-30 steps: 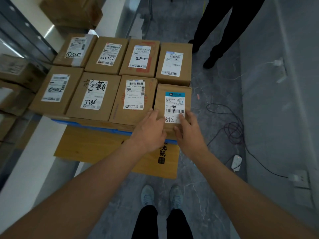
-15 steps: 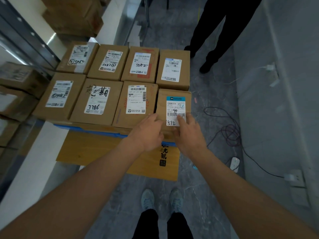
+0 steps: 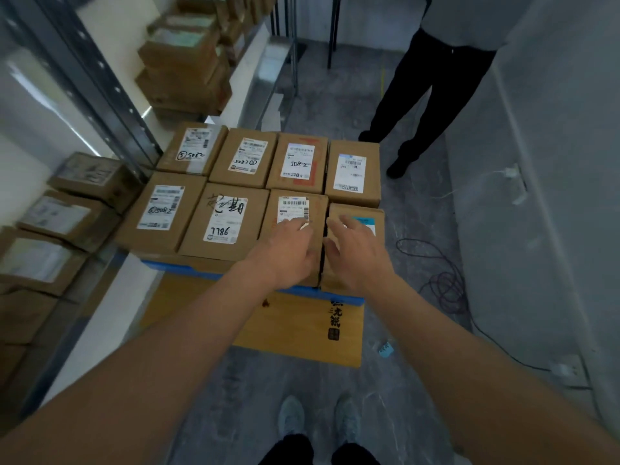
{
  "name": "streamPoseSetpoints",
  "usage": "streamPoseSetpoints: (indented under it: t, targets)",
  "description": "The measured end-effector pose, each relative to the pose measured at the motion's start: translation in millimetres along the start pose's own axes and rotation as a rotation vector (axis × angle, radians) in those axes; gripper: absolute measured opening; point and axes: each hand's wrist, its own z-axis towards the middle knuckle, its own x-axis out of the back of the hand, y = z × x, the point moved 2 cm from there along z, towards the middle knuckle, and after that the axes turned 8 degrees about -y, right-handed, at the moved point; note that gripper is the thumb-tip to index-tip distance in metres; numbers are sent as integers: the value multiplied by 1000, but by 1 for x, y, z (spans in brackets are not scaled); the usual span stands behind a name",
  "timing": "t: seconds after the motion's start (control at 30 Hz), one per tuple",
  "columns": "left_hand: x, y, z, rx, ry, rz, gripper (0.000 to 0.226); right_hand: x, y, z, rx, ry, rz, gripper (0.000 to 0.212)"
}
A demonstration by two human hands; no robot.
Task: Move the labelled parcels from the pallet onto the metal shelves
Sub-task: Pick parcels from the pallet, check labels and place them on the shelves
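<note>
1. Since half a second ago, both hands have slid forward over the parcel tops, covering the blue-topped label's handwritten digits.
2. Left hand point(image 3: 291, 247) rests on the brown cardboard parcel with a barcode label point(image 3: 295, 229), fingers loosely bent; whether it grips cannot be told.
3. Right hand point(image 3: 356, 253) lies fingers-spread on the small brown cardboard parcel with a blue-topped label point(image 3: 355, 243), just right of the left hand.
4. Both parcels sit on the blue pallet point(image 3: 188, 268), the metal shelves point(image 3: 110, 92) well left.

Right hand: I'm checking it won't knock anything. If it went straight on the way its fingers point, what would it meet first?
Probably the far-right parcel in the back row. The right hand lies over the blue-labelled parcel, fingers pointing away; depth is unclear.
</note>
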Motion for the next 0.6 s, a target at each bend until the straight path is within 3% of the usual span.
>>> streamPoseSetpoints:
  t: [0.13, 0.33, 0.6]
  targets:
    - [23, -11, -22, 47, 72, 19, 51, 15, -27, 4, 67, 2, -47, 40]
    - [53, -37, -56, 135, 173, 28, 37, 39, -62, 12, 199, -26, -134, 56]
    - [73, -52, -117, 393, 299, -41, 45, 66, -116, 20, 499, -71, -212, 57]
